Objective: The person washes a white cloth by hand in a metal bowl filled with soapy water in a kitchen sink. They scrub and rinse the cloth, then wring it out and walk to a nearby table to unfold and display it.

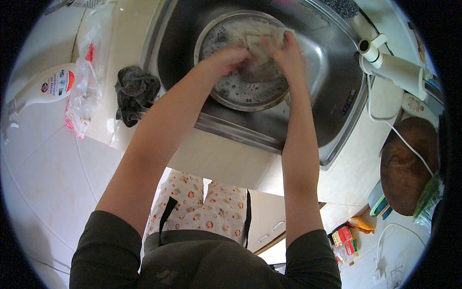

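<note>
A round metal basin (pixel 249 104) of soapy water stands in the stainless steel sink (pixel 332 119). In it a pale wet cloth (pixel 252 31) lies bunched, partly under suds and blurred. My left hand (pixel 232 57) is at the cloth's lower left edge, its fingers curled, and whether they grip it is unclear. On the right, my right hand (pixel 288 54) is shut on the cloth's right part, with fingertips at its upper edge.
A dark grey cloth (pixel 135 94) lies at the sink's left rim. Further left are a plastic bag (pixel 88 86) and a spray bottle (pixel 54 85). On the right are a white device with a cord (pixel 393 68), a brown round board (pixel 409 166) and a dark scouring pad (pixel 341 7).
</note>
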A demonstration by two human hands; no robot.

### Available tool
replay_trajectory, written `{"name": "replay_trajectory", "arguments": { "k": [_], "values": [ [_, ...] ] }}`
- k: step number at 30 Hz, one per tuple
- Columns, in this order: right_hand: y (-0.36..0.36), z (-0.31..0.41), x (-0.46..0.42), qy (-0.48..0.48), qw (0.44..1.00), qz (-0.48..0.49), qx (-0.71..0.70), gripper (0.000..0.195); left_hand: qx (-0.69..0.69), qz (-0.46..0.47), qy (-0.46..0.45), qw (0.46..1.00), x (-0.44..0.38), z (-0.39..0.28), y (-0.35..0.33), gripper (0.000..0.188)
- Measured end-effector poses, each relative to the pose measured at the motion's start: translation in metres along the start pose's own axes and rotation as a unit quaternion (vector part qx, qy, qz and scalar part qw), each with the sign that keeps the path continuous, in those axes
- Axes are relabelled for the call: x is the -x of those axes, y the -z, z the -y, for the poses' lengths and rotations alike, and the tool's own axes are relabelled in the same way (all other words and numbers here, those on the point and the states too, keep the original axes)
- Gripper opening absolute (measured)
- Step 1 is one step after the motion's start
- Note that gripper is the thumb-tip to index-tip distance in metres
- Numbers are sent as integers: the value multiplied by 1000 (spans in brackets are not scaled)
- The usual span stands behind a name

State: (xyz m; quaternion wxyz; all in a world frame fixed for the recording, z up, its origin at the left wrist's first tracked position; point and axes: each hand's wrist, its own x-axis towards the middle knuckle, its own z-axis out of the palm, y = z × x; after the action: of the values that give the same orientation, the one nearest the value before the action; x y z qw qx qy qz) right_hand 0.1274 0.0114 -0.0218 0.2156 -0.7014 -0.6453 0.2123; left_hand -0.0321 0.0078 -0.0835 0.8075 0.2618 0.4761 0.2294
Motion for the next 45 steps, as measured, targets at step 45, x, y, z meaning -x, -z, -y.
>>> {"name": "replay_trajectory", "arguments": {
  "k": [45],
  "values": [
    [-19,17,7,-348,627,121,-686,34,-29,-165,-161,973,17,-31,-18,38]
  ]
}}
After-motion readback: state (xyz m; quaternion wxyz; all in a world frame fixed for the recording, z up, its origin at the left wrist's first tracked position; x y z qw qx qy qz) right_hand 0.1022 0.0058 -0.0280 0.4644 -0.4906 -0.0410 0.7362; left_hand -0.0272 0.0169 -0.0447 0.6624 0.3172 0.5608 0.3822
